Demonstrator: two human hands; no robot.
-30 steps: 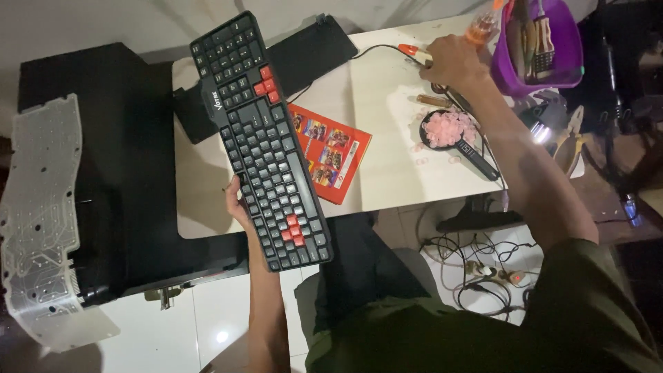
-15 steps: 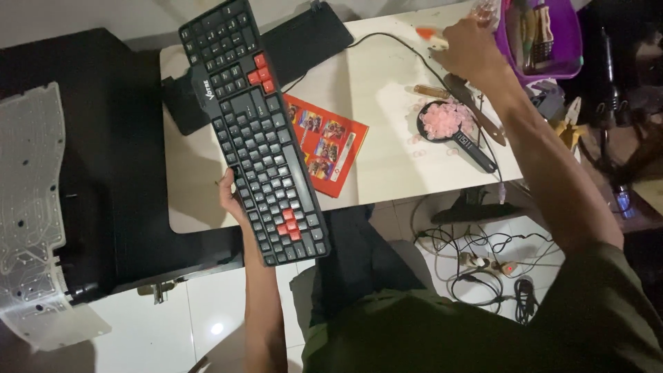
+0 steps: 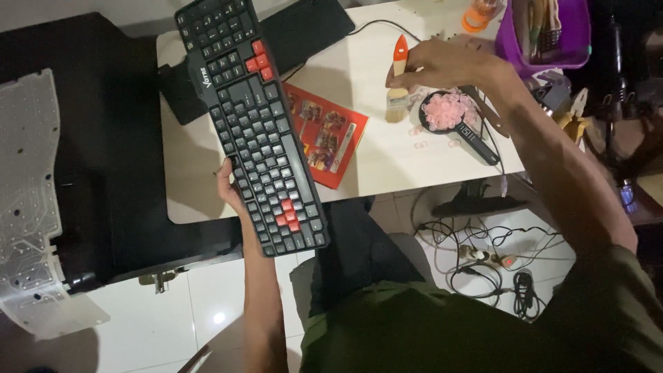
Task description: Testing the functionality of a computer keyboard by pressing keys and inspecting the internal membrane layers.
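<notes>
My left hand (image 3: 230, 188) grips the left long edge of a black keyboard (image 3: 252, 124) with a few red keys, holding it lifted and slanted over the white table (image 3: 373, 162). My right hand (image 3: 445, 63) is closed around a small paintbrush (image 3: 398, 81) with an orange-tipped wooden handle and pale bristles. The brush hangs above the table, just left of a black pan-shaped dish (image 3: 452, 114) full of pink round pieces.
A red printed booklet (image 3: 328, 135) lies under the keyboard's right side. A purple basket (image 3: 545, 34) stands at the table's far right corner. A clear keyboard membrane sheet (image 3: 31, 200) rests on a black surface at left. Cables (image 3: 483, 255) lie on the tiled floor.
My right hand has come back from the far right corner toward the table's middle, now holding the paintbrush. The keyboard stays held in my left hand.
</notes>
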